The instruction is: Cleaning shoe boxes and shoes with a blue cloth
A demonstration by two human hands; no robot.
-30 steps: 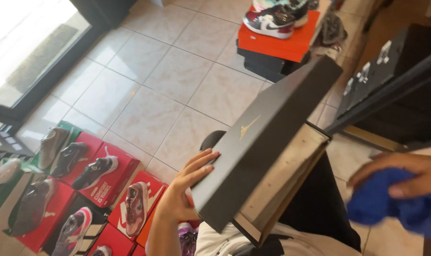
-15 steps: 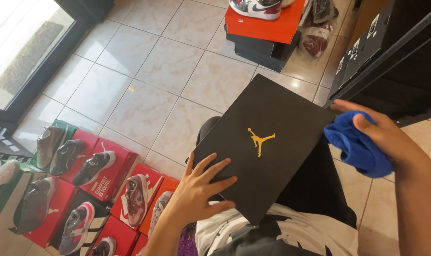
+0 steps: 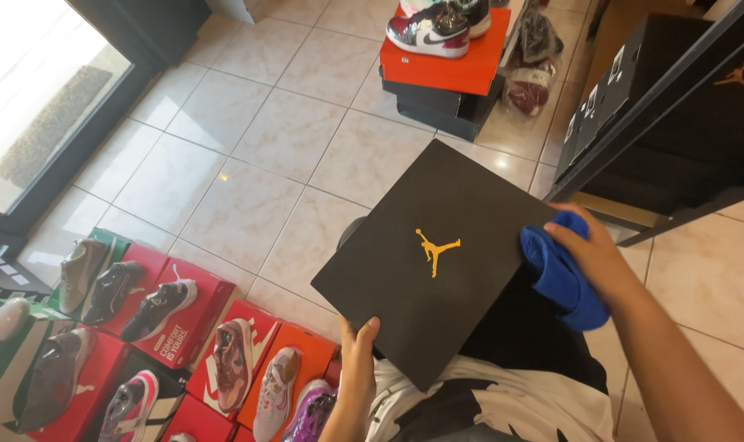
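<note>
The black shoebox (image 3: 437,262) lies flat across the person's lap, lid up. The left hand (image 3: 358,348) props its near edge from below to steady it; the right hand (image 3: 593,254), clamped around a blue cloth (image 3: 562,282), presses it against the lid's right edge.

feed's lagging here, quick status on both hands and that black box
Left hand grips near corner of black shoe box, lid shut. Right hand presses blue cloth at box's right edge. Nothing in the way; sneakers on red boxes off left.

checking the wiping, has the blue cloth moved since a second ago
Yes. The blue cloth in the right hand came in from the right frame edge onto the black box.
</note>
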